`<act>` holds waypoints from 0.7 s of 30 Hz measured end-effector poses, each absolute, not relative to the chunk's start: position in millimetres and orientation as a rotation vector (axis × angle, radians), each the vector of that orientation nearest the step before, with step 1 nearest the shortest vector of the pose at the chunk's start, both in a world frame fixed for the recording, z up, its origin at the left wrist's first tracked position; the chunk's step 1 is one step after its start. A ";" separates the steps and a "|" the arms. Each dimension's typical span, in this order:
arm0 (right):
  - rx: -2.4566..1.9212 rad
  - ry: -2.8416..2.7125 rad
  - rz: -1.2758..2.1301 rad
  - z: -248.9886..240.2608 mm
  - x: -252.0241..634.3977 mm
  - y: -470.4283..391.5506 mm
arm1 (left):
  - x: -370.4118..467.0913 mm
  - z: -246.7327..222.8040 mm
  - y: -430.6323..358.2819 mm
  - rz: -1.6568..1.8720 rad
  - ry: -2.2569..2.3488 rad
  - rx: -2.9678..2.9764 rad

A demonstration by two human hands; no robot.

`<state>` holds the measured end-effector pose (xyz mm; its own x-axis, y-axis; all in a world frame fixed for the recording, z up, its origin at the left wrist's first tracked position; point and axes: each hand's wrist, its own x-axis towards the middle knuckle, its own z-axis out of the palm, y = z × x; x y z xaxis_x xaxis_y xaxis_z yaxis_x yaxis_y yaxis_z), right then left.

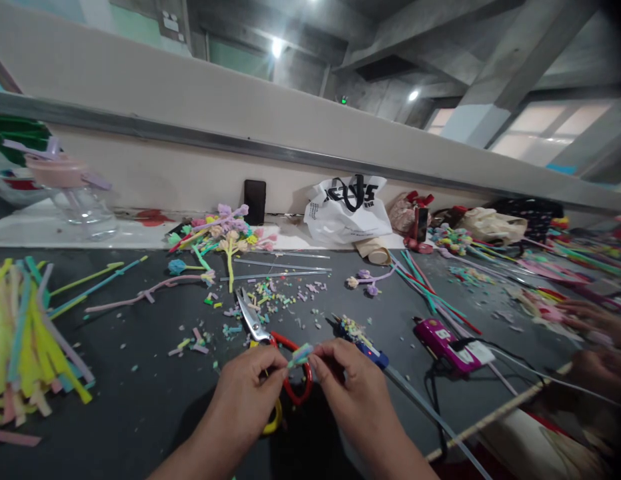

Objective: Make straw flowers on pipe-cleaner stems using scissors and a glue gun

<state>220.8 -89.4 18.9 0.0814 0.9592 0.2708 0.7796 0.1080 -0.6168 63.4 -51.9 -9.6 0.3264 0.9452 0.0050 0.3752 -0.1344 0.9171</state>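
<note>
My left hand (253, 387) and my right hand (353, 383) are close together over the dark table. Between their pinched fingertips they hold a small blue and green piece (301, 355), one end in each hand. Just beneath it lie scissors (293, 387) with red and yellow handles, their silver blades pointing away. Small coloured scraps (275, 293) are scattered beyond the scissors. To the right of my right hand is a blue tool (373, 355) with scraps near its tip and a long translucent rod running toward the lower right.
Yellow, blue and pink strips (35, 340) are piled at left, near a clear bottle (83, 200). Flower-like stems (230, 233) and a white bag (345, 213) stand at the back. A purple device (447, 343) with cables lies right. Another person's hands (597, 333) are at far right.
</note>
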 end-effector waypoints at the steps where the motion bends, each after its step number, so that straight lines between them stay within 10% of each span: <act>1: -1.710 -1.736 0.354 18.4 220.5 -89.1 | 63.6 -10.2 -51.9 0.796 1.193 1.690; 21: -1.620 -1.773 0.128 0.0 222.9 -90.9 | 66.5 -8.3 -49.4 0.671 1.150 1.533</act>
<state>222.9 -90.9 0.0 0.0490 0.9002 0.4327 0.8290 0.2050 -0.5204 66.5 -49.4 -8.3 0.3792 0.9135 -0.1475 0.3215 0.0194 0.9467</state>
